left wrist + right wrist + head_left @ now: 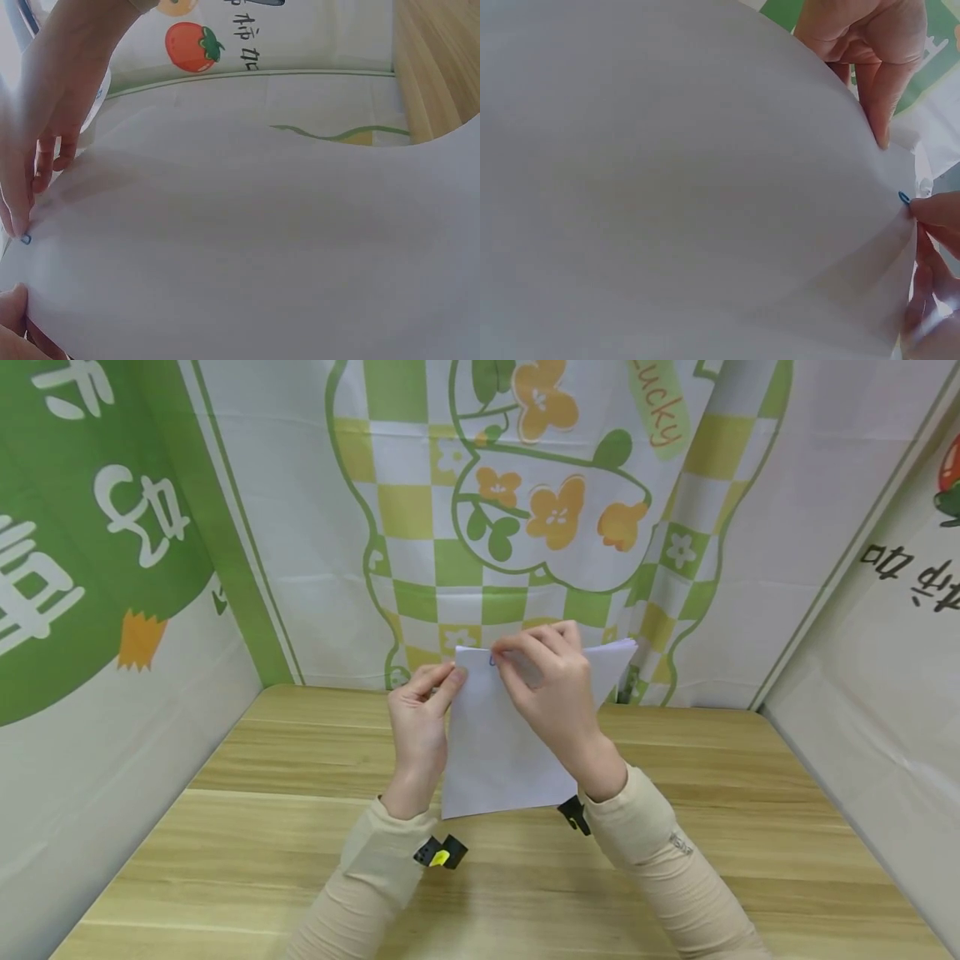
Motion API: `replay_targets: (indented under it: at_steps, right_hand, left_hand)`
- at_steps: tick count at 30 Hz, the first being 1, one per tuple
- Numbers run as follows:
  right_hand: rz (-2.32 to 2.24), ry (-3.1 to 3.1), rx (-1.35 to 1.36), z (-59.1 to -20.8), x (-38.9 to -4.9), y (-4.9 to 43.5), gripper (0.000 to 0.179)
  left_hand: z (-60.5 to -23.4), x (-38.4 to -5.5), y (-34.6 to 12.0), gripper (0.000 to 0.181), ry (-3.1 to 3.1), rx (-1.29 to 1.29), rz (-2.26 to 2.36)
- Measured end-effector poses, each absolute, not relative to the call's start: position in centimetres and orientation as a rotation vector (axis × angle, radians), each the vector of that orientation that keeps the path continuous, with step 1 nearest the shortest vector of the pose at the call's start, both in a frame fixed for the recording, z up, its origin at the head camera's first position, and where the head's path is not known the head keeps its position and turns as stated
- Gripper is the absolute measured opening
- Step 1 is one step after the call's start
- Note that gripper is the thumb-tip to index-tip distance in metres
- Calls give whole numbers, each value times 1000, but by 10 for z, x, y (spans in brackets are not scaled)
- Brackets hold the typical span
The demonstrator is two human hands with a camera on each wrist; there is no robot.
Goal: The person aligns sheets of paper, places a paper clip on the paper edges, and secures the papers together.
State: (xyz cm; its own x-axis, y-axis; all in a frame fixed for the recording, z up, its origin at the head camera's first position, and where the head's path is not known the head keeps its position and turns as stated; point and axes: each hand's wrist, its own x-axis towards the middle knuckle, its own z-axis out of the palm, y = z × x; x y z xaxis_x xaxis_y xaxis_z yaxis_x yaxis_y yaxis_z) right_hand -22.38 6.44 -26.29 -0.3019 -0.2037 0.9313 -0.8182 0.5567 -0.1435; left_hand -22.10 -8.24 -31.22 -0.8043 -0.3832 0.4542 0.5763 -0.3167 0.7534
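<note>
A small stack of white paper sheets (510, 743) is held up over the table, its layered edges showing at the top right. My left hand (420, 722) pinches the stack near its upper left corner between thumb and fingers. A small blue paper clip (904, 198) sits on the top edge, a little right of that corner. My right hand (558, 685) pinches the clip at that edge with thumb and index finger, its other fingers bent behind the paper. Only the clip's rounded blue end shows beside the fingertips. In the left wrist view the paper (247, 232) fills most of the picture.
Beneath the hands lies a wood-grain table (300, 852). A printed fabric backdrop (510, 593) with green checks and orange flowers hangs behind it. Side panels (97, 568) close in the left and right. Black pieces with yellow marks (440, 853) are strapped at the wrists.
</note>
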Motion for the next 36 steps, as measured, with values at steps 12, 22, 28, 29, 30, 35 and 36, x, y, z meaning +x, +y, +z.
replay_targets:
  at_steps: [12, 22, 28, 29, 30, 35, 36]
  right_hand:
    - [760, -1824, 800, -270, -232, 73, 16]
    - [765, -1816, 750, -277, -237, 89, 21]
    - [763, -1816, 722, -279, -239, 101, 23]
    - [762, -1814, 713, -279, -240, 103, 23]
    - [764, -1813, 705, -280, -241, 105, 23]
    - [784, -1790, 660, -283, -243, 113, 20]
    - [788, -1783, 651, -283, -244, 115, 20]
  left_hand:
    - [-311, -221, -84, 32, -1237, -251, -2229]
    - [-313, -221, -83, 21, -1166, -308, -2281]
    - [-311, -219, -82, 29, -1166, -285, -2287]
    - [-311, -218, -82, 29, -1164, -281, -2287]
    - [-311, -218, -82, 29, -1165, -277, -2286]
    - [-312, -219, -82, 28, -1160, -246, -2281]
    - [-312, -219, -82, 27, -1161, -238, -2279]
